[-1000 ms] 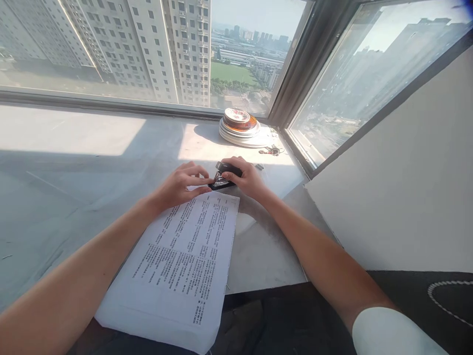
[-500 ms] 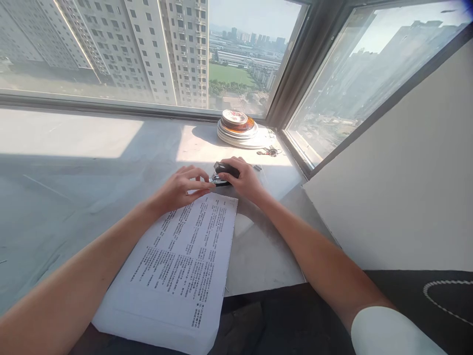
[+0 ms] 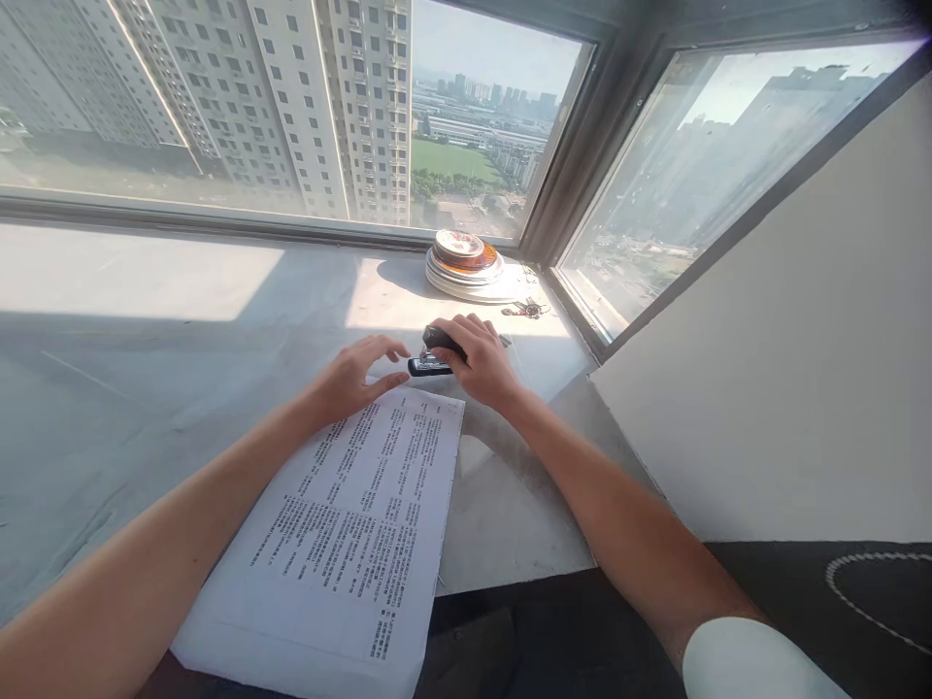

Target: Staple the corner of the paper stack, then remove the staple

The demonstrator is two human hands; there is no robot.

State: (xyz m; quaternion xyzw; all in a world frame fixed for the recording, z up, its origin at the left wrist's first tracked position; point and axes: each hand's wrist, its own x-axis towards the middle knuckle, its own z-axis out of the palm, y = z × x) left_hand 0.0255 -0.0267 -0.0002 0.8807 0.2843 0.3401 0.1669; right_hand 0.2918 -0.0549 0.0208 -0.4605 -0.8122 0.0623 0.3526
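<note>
A stack of printed paper sheets [image 3: 349, 524] lies on the grey window ledge [image 3: 146, 369] in front of me. My right hand [image 3: 477, 361] is closed over a black stapler [image 3: 429, 363] at the top edge of the sheets, pressing down on it. My left hand [image 3: 356, 377] rests on the top left part of the sheets, fingers spread and lying flat, its fingertips close to the stapler's front end.
A pile of patterned plates [image 3: 464, 264] stands in the ledge's far corner by the window [image 3: 291, 107]. A small dark bunch of keys [image 3: 525, 310] lies to its right. A white wall panel [image 3: 786, 369] rises at the right. Dark fabric [image 3: 582, 641] covers my lap.
My left hand's fingers have stretched out and drawn slightly back from the stapler. My right hand has closed further down over the stapler. The view has tilted up a little.
</note>
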